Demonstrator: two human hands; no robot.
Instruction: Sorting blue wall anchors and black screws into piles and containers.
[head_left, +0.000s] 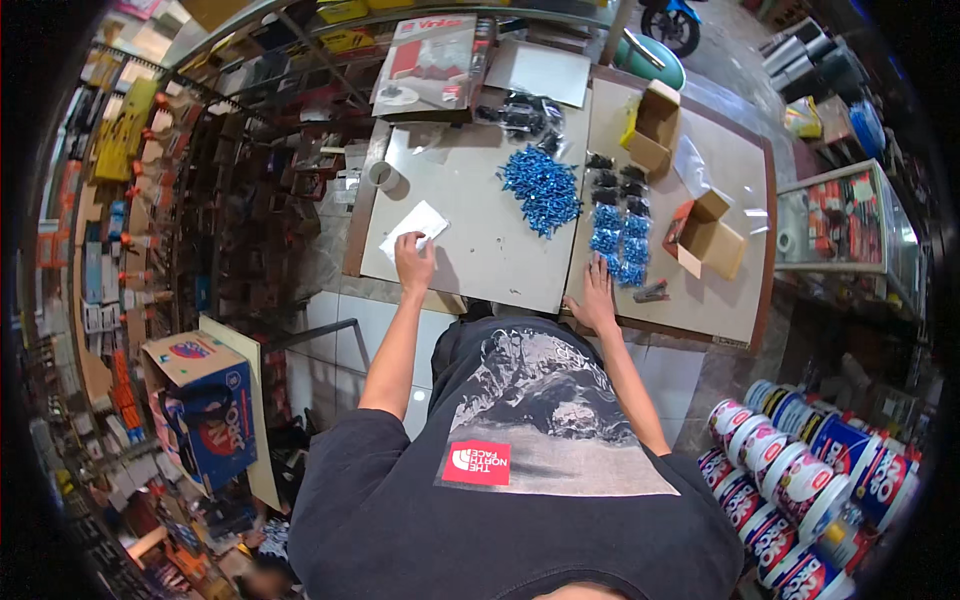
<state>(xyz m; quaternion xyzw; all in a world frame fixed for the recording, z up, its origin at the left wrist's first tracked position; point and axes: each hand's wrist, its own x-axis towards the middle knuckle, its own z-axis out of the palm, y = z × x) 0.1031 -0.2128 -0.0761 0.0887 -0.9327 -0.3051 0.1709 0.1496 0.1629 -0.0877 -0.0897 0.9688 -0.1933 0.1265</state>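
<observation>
At the table's left, my left hand (414, 260) rests its fingertips on the near end of a stack of clear plastic bags (417, 226); whether it pinches them cannot be told. My right hand (595, 294) lies with extended fingers at the near end of two rows of small bags of blue screws or anchors (635, 251), touching the nearest one. Bags of small black parts (604, 180) continue the rows at the far end. A loose heap of blue screws or anchors (541, 191) lies at mid table, with a clear bag of black parts (531, 116) behind it.
Open cardboard boxes (718, 244) (655, 135) stand on the right. A marker-like object (651, 292) lies near the front edge. A roll of tape (384, 176) is at the left edge, and a large printed box (424, 67) at the back. Paint buckets (799, 480) are stacked at lower right.
</observation>
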